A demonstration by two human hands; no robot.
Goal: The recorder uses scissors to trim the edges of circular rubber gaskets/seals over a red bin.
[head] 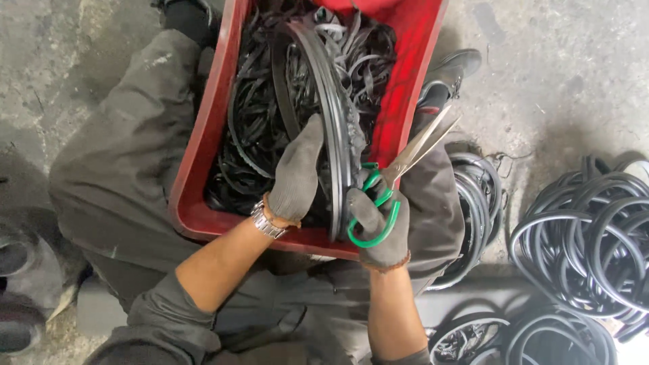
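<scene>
**So, rubber ring trimming over a red crate, partway in by the look of it**

Okay, view is straight down onto a seated person's lap. A red crate rests across the knees, and it already holds a tangle of thin black rubber strips, so I'd guess a fair bit of cutting is done.

Left hand, in a grey glove, has its fingers closed flat against a big black rubber ring that stands on edge over the crate, running from the near rim up toward the far end. Right hand, also gloved, has its fingers wrapped through the green handles of the scissors. The blades point up and to the right, away from the ring, and sit nearly closed with just a narrow gap. They aren't on the rubber right now, as far as I can tell.

What's left looks like plenty: a heap of black rings lies on the concrete floor to the right, and more rings sit just beside the right knee. Can't tell which of those are trimmed and which aren't.
</scene>
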